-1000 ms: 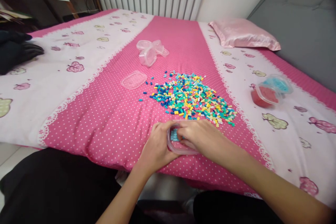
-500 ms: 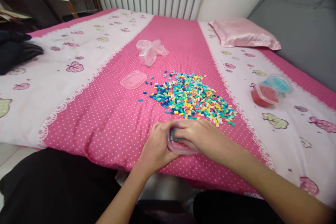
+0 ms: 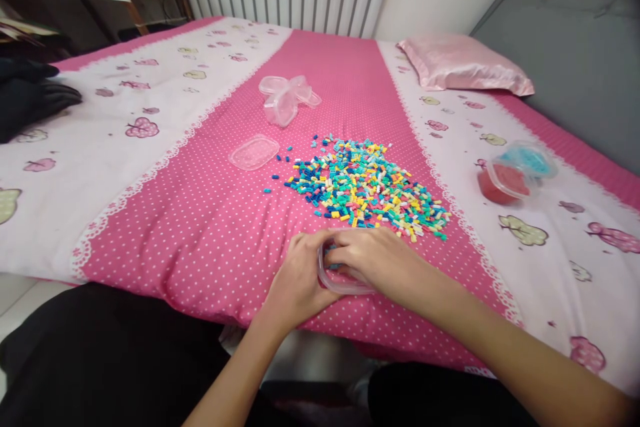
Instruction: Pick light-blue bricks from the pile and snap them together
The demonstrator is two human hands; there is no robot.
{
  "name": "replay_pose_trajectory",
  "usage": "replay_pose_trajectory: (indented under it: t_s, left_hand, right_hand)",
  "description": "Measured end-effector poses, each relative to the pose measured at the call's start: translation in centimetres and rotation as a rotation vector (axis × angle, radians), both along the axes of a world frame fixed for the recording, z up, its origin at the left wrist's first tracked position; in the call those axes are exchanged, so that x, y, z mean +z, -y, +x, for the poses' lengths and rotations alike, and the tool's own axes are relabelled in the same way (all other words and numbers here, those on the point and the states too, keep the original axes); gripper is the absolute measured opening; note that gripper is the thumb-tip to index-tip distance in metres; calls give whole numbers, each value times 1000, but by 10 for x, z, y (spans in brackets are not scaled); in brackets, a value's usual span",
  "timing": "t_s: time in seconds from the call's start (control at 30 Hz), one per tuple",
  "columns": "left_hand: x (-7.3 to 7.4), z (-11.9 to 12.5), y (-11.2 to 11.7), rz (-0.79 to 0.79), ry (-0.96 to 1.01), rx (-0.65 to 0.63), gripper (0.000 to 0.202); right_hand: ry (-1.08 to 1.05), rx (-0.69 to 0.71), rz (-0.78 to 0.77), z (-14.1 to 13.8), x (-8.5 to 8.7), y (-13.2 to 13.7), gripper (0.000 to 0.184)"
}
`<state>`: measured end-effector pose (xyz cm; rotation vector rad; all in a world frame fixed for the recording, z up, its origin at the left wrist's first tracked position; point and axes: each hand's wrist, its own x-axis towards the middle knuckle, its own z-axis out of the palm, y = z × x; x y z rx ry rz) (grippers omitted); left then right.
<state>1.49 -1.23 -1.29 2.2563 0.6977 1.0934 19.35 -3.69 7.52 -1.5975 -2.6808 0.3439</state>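
A small clear plastic container (image 3: 345, 285) sits on the pink dotted bedspread (image 3: 210, 227) near the bed's front edge, with light blue bricks inside. My left hand (image 3: 297, 277) curls around its left side and holds it. My right hand (image 3: 377, 257) lies over its top, fingers bent down into it and hiding most of what is inside. Just beyond the hands spreads a pile of several small coloured bricks (image 3: 363, 183), blue, teal, yellow and white.
A clear lid (image 3: 254, 151) lies left of the pile. Empty clear containers (image 3: 287, 99) are stacked farther back. At the right stand two containers, one of red bricks (image 3: 503, 181), one of blue (image 3: 530, 159). A pink pillow (image 3: 463, 67) and dark clothing (image 3: 27, 97) lie at the edges.
My right hand has shifted slightly left over the container and covers more of the blue bricks inside. My left hand has stayed in place.
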Motion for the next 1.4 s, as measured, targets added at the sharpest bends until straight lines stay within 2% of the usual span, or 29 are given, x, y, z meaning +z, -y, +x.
replay_pose_trajectory:
  t_s: [0.43,0.67,0.8,0.87,0.97,1.03,1.1,1.17,1.23,1.27,1.3,1.4]
  left_hand:
    - [2,0,0,31,3,3,79]
    - [0,0,0,29,-3,8,81]
    - [-1,0,0,23,-5,12,80]
    - [-1,0,0,21,-5,18,79]
    - [0,-1,0,26,-10,17,80]
    - [0,-1,0,29,-21,14,79]
    - [0,-2,0,26,-36,21,79]
    - [0,-3,0,23,-49,33,80]
    - [0,-3,0,22,-63,39,83]
    - [0,-4,1,22,-68,41,84]
    - [1,-4,1,23,-72,42,84]
    - [3,-5,1,24,-80,49,80]
  right_hand:
    - [-8,10,112,10,5,4,11]
    - [28,-13,29,5,6,2,14]
    - [29,-13,39,4,4,2,13]
    - [-19,-6,65,7,7,4,13]
    - [-189,-49,163,21,20,8,12]
    - [-347,-152,258,34,30,11,9]
    - [-513,-296,346,51,32,16,9]
    - [-671,-480,428,67,23,23,13]
    - [-794,-708,531,79,1,31,20]
    - [-796,-819,637,83,-13,35,22]
    - [-789,-881,730,86,-28,38,24]
    - [-733,-984,886,86,-68,44,28]
